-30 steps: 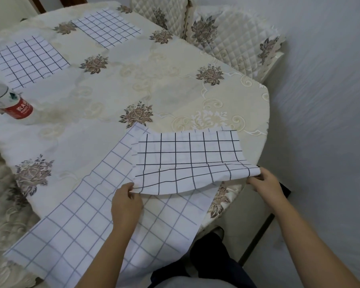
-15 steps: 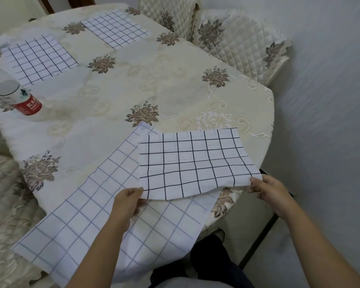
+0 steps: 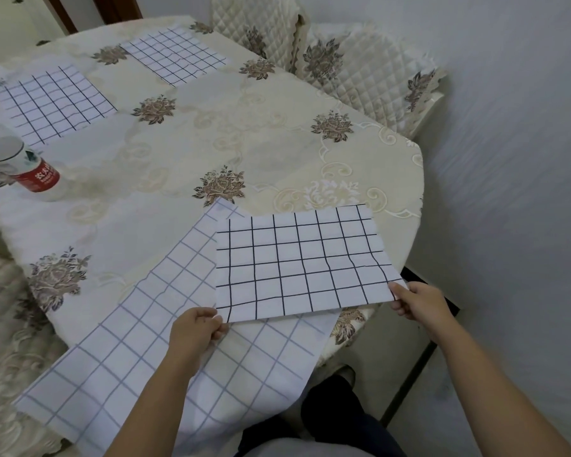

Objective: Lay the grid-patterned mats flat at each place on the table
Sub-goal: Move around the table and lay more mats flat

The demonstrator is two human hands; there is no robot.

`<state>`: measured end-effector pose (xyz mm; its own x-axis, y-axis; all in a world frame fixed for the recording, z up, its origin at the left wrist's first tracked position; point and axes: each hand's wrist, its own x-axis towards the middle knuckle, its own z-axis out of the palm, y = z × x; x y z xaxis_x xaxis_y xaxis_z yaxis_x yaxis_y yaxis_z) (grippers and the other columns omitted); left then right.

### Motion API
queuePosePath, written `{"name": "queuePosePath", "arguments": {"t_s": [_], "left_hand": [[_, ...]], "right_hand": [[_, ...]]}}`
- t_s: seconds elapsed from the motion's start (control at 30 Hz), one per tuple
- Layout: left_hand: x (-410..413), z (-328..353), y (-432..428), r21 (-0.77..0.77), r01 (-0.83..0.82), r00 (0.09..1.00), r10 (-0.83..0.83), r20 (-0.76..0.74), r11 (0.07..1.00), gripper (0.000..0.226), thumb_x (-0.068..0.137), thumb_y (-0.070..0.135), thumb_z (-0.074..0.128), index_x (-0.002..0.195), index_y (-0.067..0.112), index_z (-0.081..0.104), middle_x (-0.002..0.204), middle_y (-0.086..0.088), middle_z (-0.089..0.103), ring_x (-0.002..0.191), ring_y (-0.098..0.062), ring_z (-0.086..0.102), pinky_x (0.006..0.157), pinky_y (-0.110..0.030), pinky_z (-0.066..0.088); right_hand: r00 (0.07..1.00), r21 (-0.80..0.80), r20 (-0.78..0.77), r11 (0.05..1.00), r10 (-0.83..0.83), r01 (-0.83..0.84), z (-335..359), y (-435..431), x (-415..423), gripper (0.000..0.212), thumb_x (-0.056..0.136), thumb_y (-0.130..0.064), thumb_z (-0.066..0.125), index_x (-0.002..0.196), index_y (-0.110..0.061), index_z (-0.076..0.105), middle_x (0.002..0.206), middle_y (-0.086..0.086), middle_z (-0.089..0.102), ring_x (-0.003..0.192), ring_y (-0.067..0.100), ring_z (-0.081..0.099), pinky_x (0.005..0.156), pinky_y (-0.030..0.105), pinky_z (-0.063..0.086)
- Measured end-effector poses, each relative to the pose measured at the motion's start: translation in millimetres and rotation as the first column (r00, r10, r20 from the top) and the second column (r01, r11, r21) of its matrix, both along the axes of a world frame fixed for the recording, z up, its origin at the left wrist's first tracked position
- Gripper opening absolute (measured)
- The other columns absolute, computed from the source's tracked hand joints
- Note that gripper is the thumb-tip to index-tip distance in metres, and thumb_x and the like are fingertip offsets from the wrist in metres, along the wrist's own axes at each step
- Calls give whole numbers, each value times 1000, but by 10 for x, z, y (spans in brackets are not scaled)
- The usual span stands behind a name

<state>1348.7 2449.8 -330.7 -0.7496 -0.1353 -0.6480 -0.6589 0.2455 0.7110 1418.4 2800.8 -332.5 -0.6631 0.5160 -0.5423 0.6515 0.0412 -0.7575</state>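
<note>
A white mat with a dark grid point(image 3: 297, 262) lies over the near right edge of the round table point(image 3: 231, 140). My left hand point(image 3: 195, 331) pinches its near left corner and my right hand point(image 3: 419, 301) pinches its near right corner. Under it a larger white sheet with a pale blue grid point(image 3: 165, 351) hangs over the table's near edge. Two more dark-grid mats lie flat on the far side, one at the far left point(image 3: 53, 100) and one at the far middle point(image 3: 175, 54).
A plastic bottle with a red label point(image 3: 23, 166) stands at the left of the table. Quilted chairs point(image 3: 360, 70) press against the far right edge, and a white wall point(image 3: 508, 159) runs close on the right. Another cushioned seat point(image 3: 0, 324) is at the near left.
The dark-grid mat has flattened out: its near edge, raised and curled a second ago, now lies lower and smoother. Both hands keep their corners and have drawn slightly toward me.
</note>
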Motion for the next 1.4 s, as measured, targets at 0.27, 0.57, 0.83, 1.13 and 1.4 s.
{"name": "queuePosePath", "arguments": {"t_s": [0.27, 0.57, 0.83, 1.13, 1.4], "left_hand": [[19, -159, -38, -355, 166, 977, -202, -66, 920, 21, 93, 15, 47, 111, 6, 52, 85, -12, 65, 76, -25, 59, 66, -31, 45], [117, -108, 273, -788, 317, 718, -676, -164, 528, 50, 80, 24, 65, 123, 2, 52, 127, -20, 51, 113, -36, 49, 89, -44, 42], [216, -87, 1055, -743, 634, 243, -967, -72, 215, 61, 94, 28, 44, 147, 14, 15, 156, -2, 11, 144, -20, 5, 115, -42, 4], [-84, 3, 1764, -781, 511, 358, -915, -186, 358, 35, 70, -3, 66, 103, 10, 66, 89, -6, 69, 73, -28, 65, 56, -29, 43], [-448, 437, 2890, -861, 459, 391, -920, -23, 217, 30, 49, -4, 72, 73, 13, 65, 61, -1, 60, 50, -22, 56, 47, -25, 27]], "right_hand": [[997, 161, 77, 987, -18, 5, -66, -73, -3, 24, 86, -17, 58, 67, -7, 47, 54, 7, 59, 44, 17, 47, 45, 21, 40], [984, 0, 121, 992, -128, 129, -139, -165, 108, 1, 87, -7, 51, 88, -7, 52, 82, 12, 65, 61, 19, 63, 54, 27, 43], [946, -259, -144, 933, -292, 249, 86, -261, -19, 23, 92, 3, 42, 114, 1, 47, 82, 14, 63, 46, 7, 62, 42, 16, 46], [955, -50, -255, 988, -153, 145, 321, 454, -474, 27, 92, -2, 36, 114, -10, 49, 64, 9, 54, 40, 9, 58, 52, 26, 46], [762, 845, -31, 425, 647, -326, 494, 1484, -923, 57, 78, -52, 43, 112, -12, 65, 110, 17, 58, 108, 34, 53, 95, 53, 40]]}}
